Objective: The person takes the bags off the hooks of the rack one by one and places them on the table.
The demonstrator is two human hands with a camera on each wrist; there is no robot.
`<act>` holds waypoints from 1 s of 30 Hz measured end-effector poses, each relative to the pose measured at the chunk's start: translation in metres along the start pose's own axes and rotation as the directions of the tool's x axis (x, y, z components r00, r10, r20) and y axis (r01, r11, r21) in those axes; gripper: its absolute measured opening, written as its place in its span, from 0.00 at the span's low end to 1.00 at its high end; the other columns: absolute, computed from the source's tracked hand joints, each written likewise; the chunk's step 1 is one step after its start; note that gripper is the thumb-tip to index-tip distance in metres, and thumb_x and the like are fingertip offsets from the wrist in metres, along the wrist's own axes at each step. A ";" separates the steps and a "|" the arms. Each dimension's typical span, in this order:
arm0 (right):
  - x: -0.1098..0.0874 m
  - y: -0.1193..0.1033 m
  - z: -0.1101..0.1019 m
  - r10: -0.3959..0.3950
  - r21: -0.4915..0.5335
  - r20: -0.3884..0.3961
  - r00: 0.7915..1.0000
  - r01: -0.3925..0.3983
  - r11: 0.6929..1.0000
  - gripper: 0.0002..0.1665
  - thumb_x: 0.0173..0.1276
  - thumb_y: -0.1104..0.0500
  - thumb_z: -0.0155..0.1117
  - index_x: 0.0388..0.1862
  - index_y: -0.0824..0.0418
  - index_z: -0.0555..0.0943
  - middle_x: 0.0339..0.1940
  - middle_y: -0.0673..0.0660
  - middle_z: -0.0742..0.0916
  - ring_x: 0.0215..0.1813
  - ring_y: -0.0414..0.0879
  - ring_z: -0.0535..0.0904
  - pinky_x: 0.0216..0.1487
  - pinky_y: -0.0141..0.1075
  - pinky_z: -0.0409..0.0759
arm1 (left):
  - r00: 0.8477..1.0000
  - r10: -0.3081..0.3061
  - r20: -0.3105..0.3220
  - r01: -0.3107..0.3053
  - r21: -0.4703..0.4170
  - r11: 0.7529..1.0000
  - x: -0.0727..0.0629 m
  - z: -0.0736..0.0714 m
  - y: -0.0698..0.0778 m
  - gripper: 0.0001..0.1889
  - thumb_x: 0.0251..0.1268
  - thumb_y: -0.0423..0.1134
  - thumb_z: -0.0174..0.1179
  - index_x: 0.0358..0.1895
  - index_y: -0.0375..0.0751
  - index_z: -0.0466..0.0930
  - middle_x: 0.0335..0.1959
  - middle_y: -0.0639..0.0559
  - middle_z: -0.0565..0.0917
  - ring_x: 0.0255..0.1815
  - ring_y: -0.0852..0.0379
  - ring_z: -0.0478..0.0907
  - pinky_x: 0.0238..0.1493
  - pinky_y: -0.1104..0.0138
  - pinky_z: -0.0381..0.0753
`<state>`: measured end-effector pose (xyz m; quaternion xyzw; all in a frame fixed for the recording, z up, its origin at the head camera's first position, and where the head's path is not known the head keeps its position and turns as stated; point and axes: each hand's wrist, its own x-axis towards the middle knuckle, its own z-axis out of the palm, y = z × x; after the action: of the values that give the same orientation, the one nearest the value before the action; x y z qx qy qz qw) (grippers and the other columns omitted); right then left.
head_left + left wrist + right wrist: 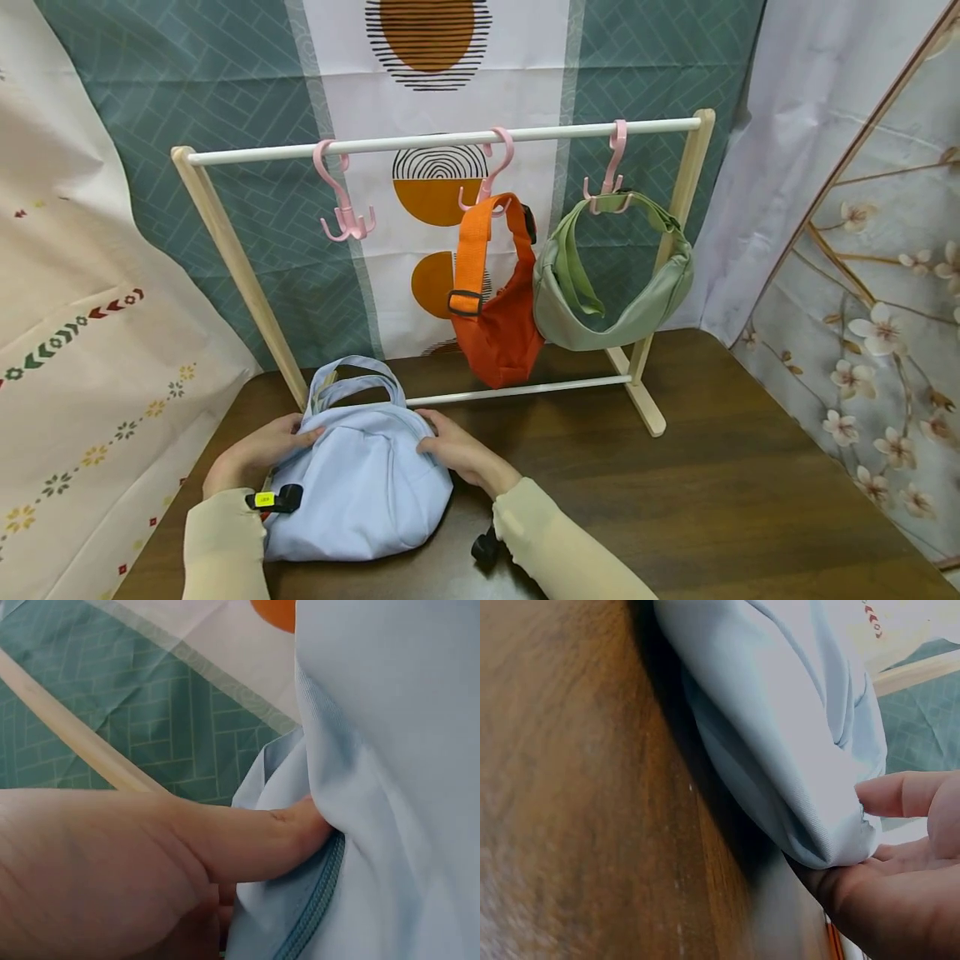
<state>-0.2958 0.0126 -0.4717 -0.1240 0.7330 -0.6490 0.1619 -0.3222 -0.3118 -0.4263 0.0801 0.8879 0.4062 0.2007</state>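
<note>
Fabric creases beneath my left thumb as I hold a soft, pale blue cloth handbag (360, 492) by its upper sides, in front of the left end of a pale wooden rack (243, 279) with white rails. The bag's base appears to rest on the brown wood-grain table (600, 500), so the table probably takes most of the weight while I keep the slack body from slumping. My left hand (258, 450) is nearly closed, thumb pressed into the cloth beside a teal zip (315, 896), its fingers mostly hidden behind. My right hand (461, 450) pinches the opposite upper corner, thumb and fingers parted only by the cloth between them. Gripping both ends likely keeps the top stretched and level. Two pale blue loop handles (363, 362) arch above, held by neither hand, seemingly firm enough to stand unaided. On the upper rail, a pink plastic pronged hook (349, 221) hangs bare above the bag. Further right, a second pink hook (487, 185) carries a bright orange waist bag (501, 333) and a third pink hook (612, 167) a sage green crescent-shaped bag (622, 321), each hung by its strap so the body drops below.
</note>
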 end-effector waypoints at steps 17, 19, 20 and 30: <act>-0.002 -0.004 0.000 -0.017 -0.054 0.008 1.000 0.018 0.998 0.40 0.68 0.69 0.61 0.79 0.68 0.64 0.75 0.65 0.73 0.72 0.58 0.72 0.73 0.56 0.68 | 0.993 0.120 -0.003 -0.120 0.014 0.993 -0.017 -0.009 0.000 0.31 0.73 0.30 0.60 0.71 0.13 0.61 0.62 0.22 0.75 0.62 0.31 0.74 0.66 0.37 0.71; -0.001 -0.005 -0.002 -0.014 -0.068 0.016 1.000 0.015 0.998 0.40 0.69 0.70 0.60 0.79 0.68 0.64 0.73 0.65 0.75 0.70 0.58 0.73 0.71 0.55 0.71 | 0.992 0.123 -0.001 -0.122 0.020 0.992 -0.017 -0.010 -0.001 0.30 0.73 0.29 0.60 0.70 0.13 0.61 0.58 0.26 0.78 0.59 0.36 0.77 0.64 0.39 0.74; -0.001 -0.006 -0.002 -0.014 -0.073 0.019 1.000 0.015 0.997 0.39 0.69 0.70 0.60 0.79 0.68 0.64 0.71 0.65 0.76 0.69 0.58 0.74 0.70 0.55 0.71 | 0.992 0.128 0.002 -0.128 0.025 0.991 -0.018 -0.011 -0.002 0.30 0.73 0.29 0.60 0.70 0.13 0.61 0.57 0.26 0.79 0.58 0.37 0.77 0.63 0.40 0.75; -0.002 -0.013 -0.005 -0.085 -0.157 -0.002 0.996 0.084 0.984 0.38 0.68 0.71 0.57 0.78 0.63 0.68 0.67 0.65 0.78 0.68 0.59 0.75 0.66 0.53 0.75 | 0.992 0.074 -0.105 -0.073 0.020 0.997 -0.036 -0.017 0.018 0.29 0.84 0.42 0.52 0.75 0.22 0.61 0.67 0.27 0.74 0.63 0.37 0.77 0.63 0.49 0.76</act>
<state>-0.2959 0.0161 -0.4583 -0.1645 0.7765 -0.5961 0.1208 -0.2970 -0.3225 -0.3927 0.0927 0.8970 0.4096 0.1376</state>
